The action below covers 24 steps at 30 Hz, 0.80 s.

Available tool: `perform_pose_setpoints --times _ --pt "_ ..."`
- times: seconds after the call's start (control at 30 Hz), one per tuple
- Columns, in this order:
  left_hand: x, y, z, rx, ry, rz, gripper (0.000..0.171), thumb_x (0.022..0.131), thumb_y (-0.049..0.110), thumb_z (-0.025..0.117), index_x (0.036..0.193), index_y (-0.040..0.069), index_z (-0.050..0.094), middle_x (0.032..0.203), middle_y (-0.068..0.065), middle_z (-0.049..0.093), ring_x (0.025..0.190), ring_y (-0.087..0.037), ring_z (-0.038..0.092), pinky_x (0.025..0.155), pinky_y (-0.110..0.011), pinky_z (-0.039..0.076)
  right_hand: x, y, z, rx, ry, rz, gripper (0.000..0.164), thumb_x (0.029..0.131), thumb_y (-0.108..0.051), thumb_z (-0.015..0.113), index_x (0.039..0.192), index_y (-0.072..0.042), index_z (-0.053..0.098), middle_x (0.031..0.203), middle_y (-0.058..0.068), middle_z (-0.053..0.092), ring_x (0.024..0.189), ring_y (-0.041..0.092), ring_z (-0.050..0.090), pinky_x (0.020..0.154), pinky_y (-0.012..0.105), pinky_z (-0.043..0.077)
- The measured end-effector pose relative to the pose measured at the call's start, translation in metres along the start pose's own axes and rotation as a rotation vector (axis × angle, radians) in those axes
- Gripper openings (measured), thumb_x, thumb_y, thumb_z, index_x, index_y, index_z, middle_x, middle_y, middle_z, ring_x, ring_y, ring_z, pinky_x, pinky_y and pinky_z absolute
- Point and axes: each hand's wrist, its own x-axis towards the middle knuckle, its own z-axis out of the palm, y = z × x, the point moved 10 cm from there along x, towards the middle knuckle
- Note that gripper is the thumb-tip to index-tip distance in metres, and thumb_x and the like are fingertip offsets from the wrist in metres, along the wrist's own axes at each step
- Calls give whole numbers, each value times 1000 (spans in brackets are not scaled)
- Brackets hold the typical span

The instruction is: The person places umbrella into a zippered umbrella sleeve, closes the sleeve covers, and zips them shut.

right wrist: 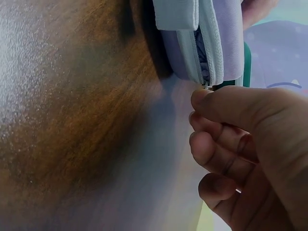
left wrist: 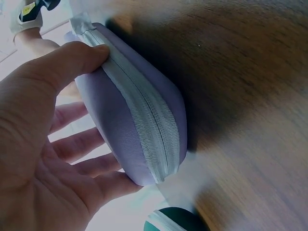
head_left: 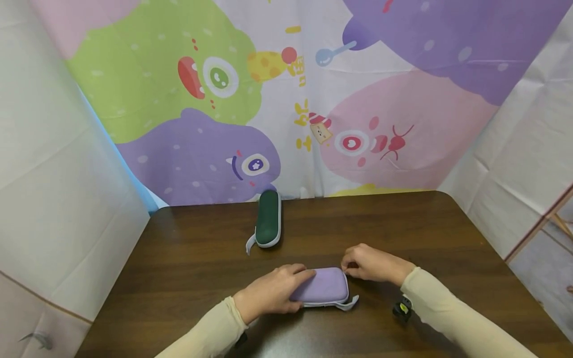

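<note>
A purple zippered case point(head_left: 326, 284) lies on the table in front of me, its grey loop strap point(head_left: 348, 304) at the near right corner. My left hand point(head_left: 274, 289) grips its left end, with the thumb on the grey zipper band point(left wrist: 139, 103) and the fingers along the opposite side. At the case's far right corner, my right hand point(head_left: 373, 262) pinches the small zipper pull point(right wrist: 207, 87) between thumb and curled forefinger. In the right wrist view the zipper stands parted along that end, with a dark gap showing; what lies inside cannot be made out.
A dark green case point(head_left: 268, 219) with a grey strap lies farther back on the brown wooden table point(head_left: 385, 223), left of the middle. Behind the table hangs a cloth point(head_left: 295, 174) with cartoon figures. Pale sheets point(head_left: 58, 174) enclose both sides.
</note>
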Motion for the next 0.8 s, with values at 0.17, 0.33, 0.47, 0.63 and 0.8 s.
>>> perform_pose_setpoints --times 0.17,0.33,0.47,0.63,0.8 --pt "0 0 0 -1 4 1 69 85 31 84 144 10 57 130 -10 65 110 -21 67 94 -33 57 -3 1 0 1 21 -7 9 92 -5 74 87 -12 73 83 -9 63 74 0 52 66 19 49" --pt "0 1 0 3 4 2 69 84 31 84 144 10 57 130 -10 65 110 -21 67 94 -34 57 -6 4 1 16 30 -3 7 91 -6 75 90 -13 75 87 -7 67 78 1 57 69 21 53" --pt "1 0 0 13 2 5 69 84 32 84 143 10 57 129 -9 65 110 -20 67 94 -35 57 -8 4 0 21 36 -3 6 91 -6 75 91 -12 75 88 -6 68 79 3 59 71 22 54" --pt "1 0 0 5 -1 5 68 85 31 84 143 9 57 129 -9 65 109 -19 67 94 -34 57 -9 1 -1 22 39 -10 7 91 -5 74 89 -12 75 87 -7 67 78 3 59 70 21 54" --pt "1 1 0 -2 -10 -1 68 85 31 84 143 9 57 129 -9 65 109 -19 67 93 -33 57 -11 -1 -1 19 31 -10 8 91 -4 74 88 -11 75 85 -7 67 76 -1 55 68 20 52"
